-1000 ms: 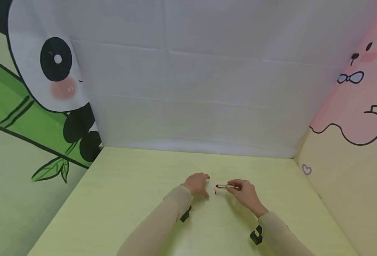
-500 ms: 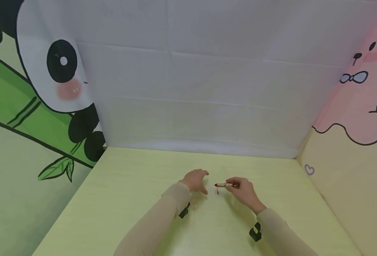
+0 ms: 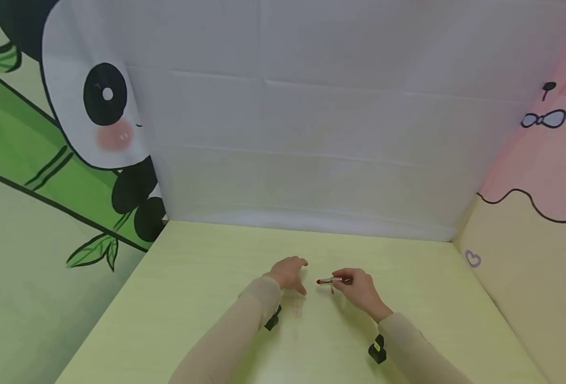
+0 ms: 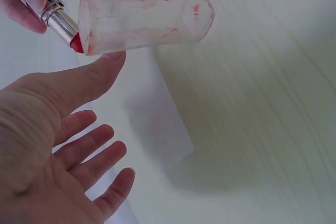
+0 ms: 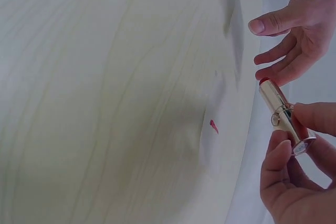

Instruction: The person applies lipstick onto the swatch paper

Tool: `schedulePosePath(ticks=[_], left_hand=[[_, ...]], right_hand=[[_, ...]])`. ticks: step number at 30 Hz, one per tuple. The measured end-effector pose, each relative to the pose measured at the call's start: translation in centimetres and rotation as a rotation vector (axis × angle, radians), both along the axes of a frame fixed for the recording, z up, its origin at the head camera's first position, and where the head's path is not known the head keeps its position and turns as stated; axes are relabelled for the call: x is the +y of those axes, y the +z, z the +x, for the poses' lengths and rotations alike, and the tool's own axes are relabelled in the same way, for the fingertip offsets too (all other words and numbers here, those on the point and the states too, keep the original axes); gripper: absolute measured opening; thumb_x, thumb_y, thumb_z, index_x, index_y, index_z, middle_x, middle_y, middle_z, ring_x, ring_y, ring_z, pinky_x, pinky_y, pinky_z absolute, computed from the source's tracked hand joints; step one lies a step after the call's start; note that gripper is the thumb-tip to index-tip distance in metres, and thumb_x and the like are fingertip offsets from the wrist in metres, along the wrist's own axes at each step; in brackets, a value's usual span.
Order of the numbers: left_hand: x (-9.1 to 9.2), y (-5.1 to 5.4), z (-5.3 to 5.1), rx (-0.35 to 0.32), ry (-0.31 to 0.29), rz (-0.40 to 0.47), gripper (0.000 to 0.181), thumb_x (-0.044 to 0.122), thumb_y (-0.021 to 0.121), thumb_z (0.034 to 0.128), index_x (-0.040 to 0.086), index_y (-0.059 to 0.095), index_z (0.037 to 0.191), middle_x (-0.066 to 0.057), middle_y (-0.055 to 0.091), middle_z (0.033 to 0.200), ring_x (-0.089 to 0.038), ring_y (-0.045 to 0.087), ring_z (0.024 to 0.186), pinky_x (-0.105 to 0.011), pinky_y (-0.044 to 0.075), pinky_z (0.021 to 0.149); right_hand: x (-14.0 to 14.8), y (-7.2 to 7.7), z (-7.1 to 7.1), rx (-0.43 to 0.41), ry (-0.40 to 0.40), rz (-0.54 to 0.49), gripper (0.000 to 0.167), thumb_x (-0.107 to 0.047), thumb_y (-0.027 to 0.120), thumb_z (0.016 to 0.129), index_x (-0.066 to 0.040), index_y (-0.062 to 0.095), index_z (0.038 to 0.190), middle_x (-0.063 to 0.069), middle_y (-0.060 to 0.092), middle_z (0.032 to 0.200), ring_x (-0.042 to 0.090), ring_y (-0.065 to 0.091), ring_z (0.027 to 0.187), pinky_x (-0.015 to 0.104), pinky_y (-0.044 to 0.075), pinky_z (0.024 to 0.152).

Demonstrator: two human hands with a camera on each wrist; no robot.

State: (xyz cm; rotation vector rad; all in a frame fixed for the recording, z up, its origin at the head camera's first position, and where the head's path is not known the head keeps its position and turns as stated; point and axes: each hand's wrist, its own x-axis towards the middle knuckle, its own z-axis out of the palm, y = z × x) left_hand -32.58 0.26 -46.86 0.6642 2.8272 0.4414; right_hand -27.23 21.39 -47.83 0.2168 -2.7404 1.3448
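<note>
My right hand [image 3: 359,290] pinches a lipstick [image 3: 329,280] between thumb and fingers, its red tip pointing left toward my left hand. In the right wrist view the lipstick [image 5: 278,106] has a metallic case and a clear end by the fingers. My left hand [image 3: 288,274] holds nothing, fingers apart and thumb extended. Beside its thumb, in the left wrist view, is a clear hollow cap [image 4: 147,19] with red smears; it shows faintly in the head view. Under the lipstick a short red mark [image 5: 213,126] lies on a pale sheet [image 5: 209,153].
The pale yellow table [image 3: 215,250] meets a white sheet backdrop [image 3: 287,186] behind. A panda and bamboo print [image 3: 134,186] covers the left wall, a pink animal print [image 3: 527,160] the right. Both wrists carry small black devices.
Both hands have shifted a little left over the table, and the lipstick tip now reaches further left past the red mark. The head view has turned slightly left.
</note>
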Motion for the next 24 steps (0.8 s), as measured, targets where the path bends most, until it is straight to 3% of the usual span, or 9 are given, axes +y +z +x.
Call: schedulePosePath(ticks=[9, 17, 24], left_hand=[[-1.7, -0.7, 0.2, -0.001, 0.008, 0.019, 0.077, 0.029, 0.090, 0.0652, 0.011, 0.055, 0.131, -0.006, 0.055, 0.127, -0.025, 0.051, 0.117, -0.039, 0.043, 0.093], [-3.0, -1.4, 0.0, -0.018, 0.038, 0.015, 0.078, 0.028, 0.091, 0.0626, 0.010, 0.056, 0.130, -0.007, 0.054, 0.126, -0.025, 0.051, 0.117, -0.039, 0.042, 0.094], [-3.5, -1.8, 0.1, -0.039, 0.056, 0.034, 0.076, 0.030, 0.091, 0.0617, 0.010, 0.058, 0.128, -0.007, 0.054, 0.122, -0.025, 0.052, 0.113, -0.041, 0.043, 0.092]], right_hand=[[-1.5, -0.4, -0.3, 0.011, 0.011, 0.016, 0.021, -0.009, 0.070, 0.086, -0.005, 0.072, 0.106, -0.002, 0.067, 0.086, 0.014, 0.064, 0.076, 0.032, 0.050, 0.062], [-2.6, -0.6, -0.9, -0.017, 0.039, -0.019, 0.022, -0.009, 0.069, 0.087, -0.003, 0.070, 0.108, 0.000, 0.066, 0.083, 0.022, 0.063, 0.067, 0.029, 0.045, 0.050], [-3.8, -0.8, -1.1, 0.007, 0.029, 0.004, 0.020, -0.010, 0.071, 0.086, -0.004, 0.072, 0.104, -0.003, 0.064, 0.081, 0.012, 0.061, 0.073, 0.031, 0.049, 0.060]])
